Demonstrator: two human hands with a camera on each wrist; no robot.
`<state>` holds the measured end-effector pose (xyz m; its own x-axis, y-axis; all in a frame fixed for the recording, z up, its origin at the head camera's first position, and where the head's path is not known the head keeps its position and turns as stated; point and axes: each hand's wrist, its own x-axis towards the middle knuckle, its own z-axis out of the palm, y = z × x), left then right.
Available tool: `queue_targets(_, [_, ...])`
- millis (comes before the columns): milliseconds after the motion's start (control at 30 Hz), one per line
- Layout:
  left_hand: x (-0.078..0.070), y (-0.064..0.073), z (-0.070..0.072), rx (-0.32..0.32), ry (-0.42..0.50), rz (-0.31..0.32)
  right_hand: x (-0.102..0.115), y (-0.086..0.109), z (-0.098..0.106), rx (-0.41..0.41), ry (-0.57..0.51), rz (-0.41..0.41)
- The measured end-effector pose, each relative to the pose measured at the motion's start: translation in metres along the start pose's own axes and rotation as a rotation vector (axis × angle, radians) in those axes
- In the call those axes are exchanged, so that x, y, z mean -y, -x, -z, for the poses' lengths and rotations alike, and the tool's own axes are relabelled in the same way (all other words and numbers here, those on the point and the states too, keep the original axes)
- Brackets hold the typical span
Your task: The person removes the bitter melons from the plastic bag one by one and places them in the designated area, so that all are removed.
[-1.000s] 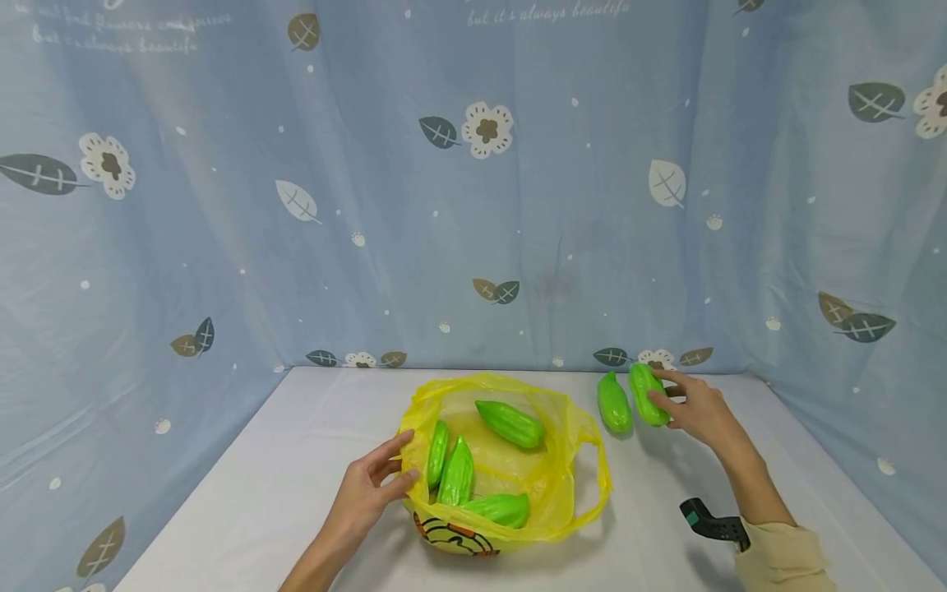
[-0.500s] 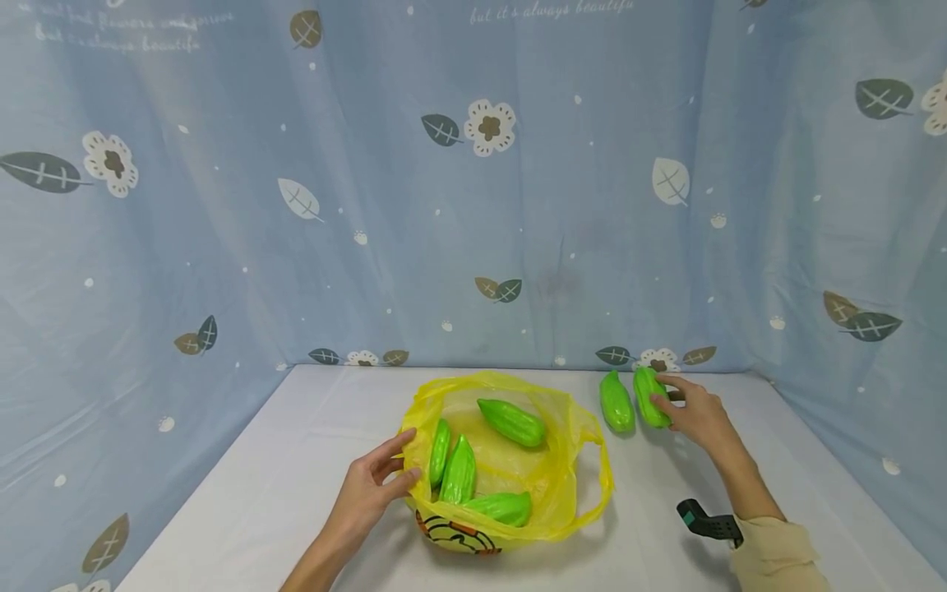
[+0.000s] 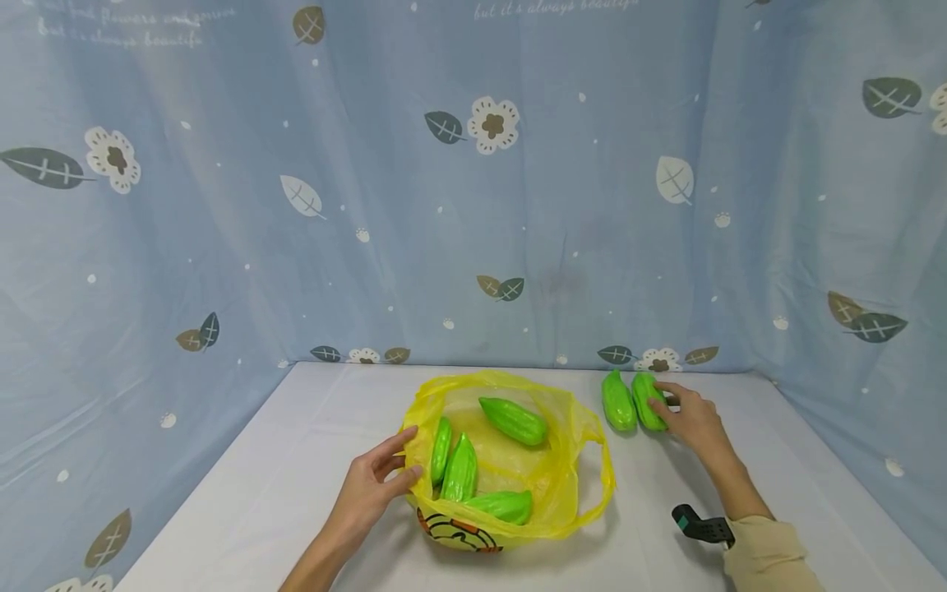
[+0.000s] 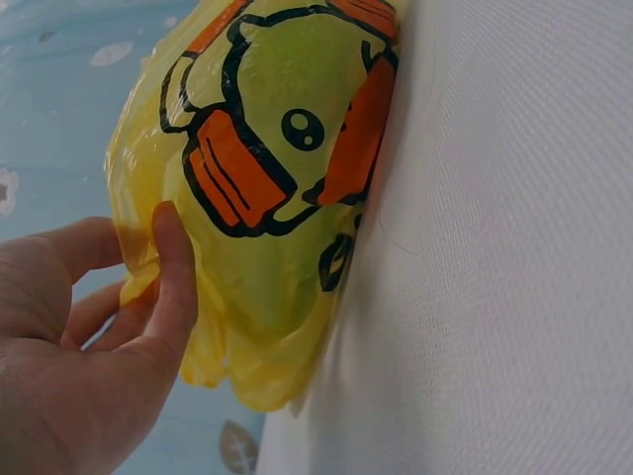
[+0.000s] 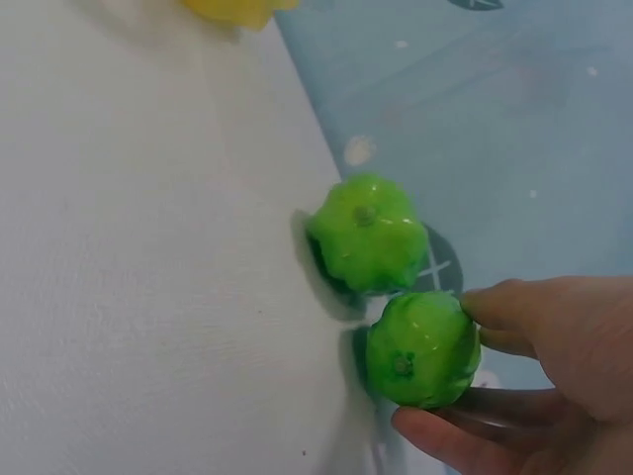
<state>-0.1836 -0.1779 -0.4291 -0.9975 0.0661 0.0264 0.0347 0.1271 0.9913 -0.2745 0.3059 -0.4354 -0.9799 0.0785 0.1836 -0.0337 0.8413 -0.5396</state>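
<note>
A yellow plastic bag [image 3: 510, 526] with a printed cartoon duck [image 4: 287, 129] stands with its mouth wide. My left hand [image 3: 372, 475] holds the bag's left rim between thumb and fingers. Inside lie several glossy, ridged green bitter melons [image 3: 513, 420], one at the far side and others bunched near the left and front. To the right of the bag, my right hand [image 3: 691, 417] grips one bitter melon [image 5: 420, 346] by its sides, fingers and thumb around it, down at the table. A second bitter melon [image 3: 618, 401] lies just left of it, nearly parallel.
The white table [image 3: 296, 427] meets a blue patterned curtain [image 3: 562, 205] behind and at both sides. One bag handle [image 3: 602, 485] loops out to the right, towards the loose bitter melons. A black strap [image 3: 703, 526] sits at my right wrist by the sleeve.
My right hand has lowered the bitter melon slightly and brought it beside the other one on the table. My left hand stays at the bag's rim.
</note>
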Motion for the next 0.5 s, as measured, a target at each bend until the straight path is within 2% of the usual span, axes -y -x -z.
queue_targets(267, [-0.0004, -0.0003, -0.0011, -0.002, -0.003, -0.003, 0.0012, 0.0011, -0.0024, -0.012, 0.033, -0.021])
queue_targets(500, [-0.0007, -0.0001, -0.0007, 0.001, 0.003, -0.005, 0.0021, 0.0016, -0.0037, -0.033, 0.039, -0.007])
